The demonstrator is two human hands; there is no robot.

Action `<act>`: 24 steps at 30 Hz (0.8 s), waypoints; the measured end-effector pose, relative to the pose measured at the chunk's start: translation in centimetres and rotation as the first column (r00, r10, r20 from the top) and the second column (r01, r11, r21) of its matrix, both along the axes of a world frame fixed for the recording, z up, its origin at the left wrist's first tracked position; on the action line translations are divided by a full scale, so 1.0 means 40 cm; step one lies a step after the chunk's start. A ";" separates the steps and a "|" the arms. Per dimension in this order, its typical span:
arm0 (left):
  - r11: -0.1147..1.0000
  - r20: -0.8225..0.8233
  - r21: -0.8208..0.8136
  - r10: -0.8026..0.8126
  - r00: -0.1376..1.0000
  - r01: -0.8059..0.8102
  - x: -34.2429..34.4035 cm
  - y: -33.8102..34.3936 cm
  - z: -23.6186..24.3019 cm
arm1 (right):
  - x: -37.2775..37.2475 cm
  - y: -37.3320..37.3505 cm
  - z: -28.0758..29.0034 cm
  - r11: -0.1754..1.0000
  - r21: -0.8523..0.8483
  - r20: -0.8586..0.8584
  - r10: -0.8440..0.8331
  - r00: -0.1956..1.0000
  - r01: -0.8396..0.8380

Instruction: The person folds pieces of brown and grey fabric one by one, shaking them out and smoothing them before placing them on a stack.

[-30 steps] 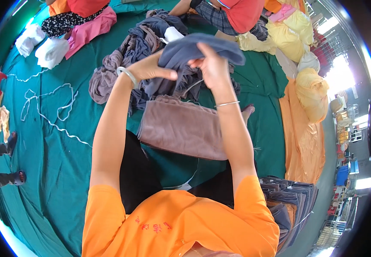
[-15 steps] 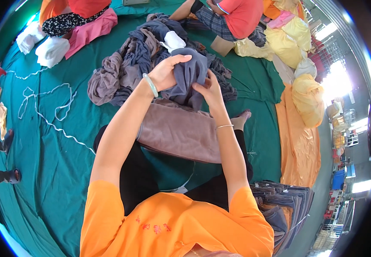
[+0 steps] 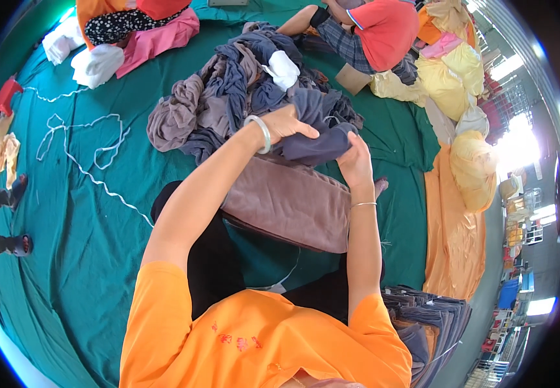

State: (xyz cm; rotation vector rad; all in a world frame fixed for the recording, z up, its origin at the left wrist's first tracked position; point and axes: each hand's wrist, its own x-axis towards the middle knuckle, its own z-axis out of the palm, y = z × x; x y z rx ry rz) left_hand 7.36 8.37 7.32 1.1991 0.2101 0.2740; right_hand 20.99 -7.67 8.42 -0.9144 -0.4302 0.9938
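One dark grey cloth (image 3: 315, 147) in both hands: left hand (image 3: 284, 123) closed on its left side, right hand (image 3: 357, 161) pinching its right edge. Cloth is between folded brown fabric (image 3: 293, 205) and mixed heap (image 3: 218, 74).

We hold up a plain, dark blue-grey cloth (image 3: 315, 150), loosely bunched, its lower edge smooth. We have it at the far edge of the folded brown cloth (image 3: 293, 202).

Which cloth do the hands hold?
The dark grey cloth between the left hand and right hand; the folded brown cloth and cloth heap lie unheld.
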 end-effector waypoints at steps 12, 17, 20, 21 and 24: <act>0.728 -0.239 0.675 0.064 0.969 0.119 -0.069 0.121 0.047 | 0.169 -0.095 -0.062 0.747 -0.145 0.482 -0.519 0.706 0.649; 0.975 -0.009 0.004 0.221 0.975 -0.220 -0.072 0.107 0.072 | 0.214 -0.169 -0.033 0.946 -0.183 -0.121 -0.292 0.949 0.268; 0.939 0.090 -0.159 0.320 0.943 -0.304 -0.076 0.117 0.069 | 0.201 -0.169 -0.021 0.943 -0.046 -0.034 -0.332 0.943 0.331; 0.942 0.136 -0.145 0.324 0.936 -0.304 -0.081 0.119 0.067 | 0.188 -0.162 -0.014 0.911 0.044 0.035 -0.411 0.911 0.410; 0.971 0.216 -0.065 0.238 0.947 -0.229 -0.093 0.124 0.081 | 0.137 -0.160 0.034 0.817 0.093 0.192 -0.575 0.795 0.569</act>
